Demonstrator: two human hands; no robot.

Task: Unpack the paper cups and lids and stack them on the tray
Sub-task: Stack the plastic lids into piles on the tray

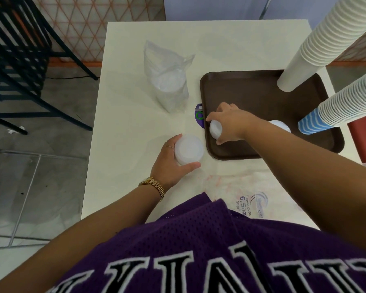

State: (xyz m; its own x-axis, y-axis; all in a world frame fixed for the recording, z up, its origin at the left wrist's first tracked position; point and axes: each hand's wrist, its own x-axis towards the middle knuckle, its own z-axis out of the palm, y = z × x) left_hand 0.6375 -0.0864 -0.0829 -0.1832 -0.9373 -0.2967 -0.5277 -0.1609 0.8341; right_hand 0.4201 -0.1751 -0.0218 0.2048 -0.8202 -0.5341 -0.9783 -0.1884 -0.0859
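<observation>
Lids (189,150) fill the left grip (169,163); right grip (230,123) clasps another stack (216,129) on tray (251,96).

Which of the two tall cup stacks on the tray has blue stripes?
The nearer cup stack, at the tray's right edge; the farther cup stack is plain white.

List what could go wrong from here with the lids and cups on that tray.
1. The tall white cup stack and the blue striped cup stack lean above the tray; a nudge from the right hand or its arm might topple them.
2. The lid stack in the left hand could slip apart when lifted.
</observation>
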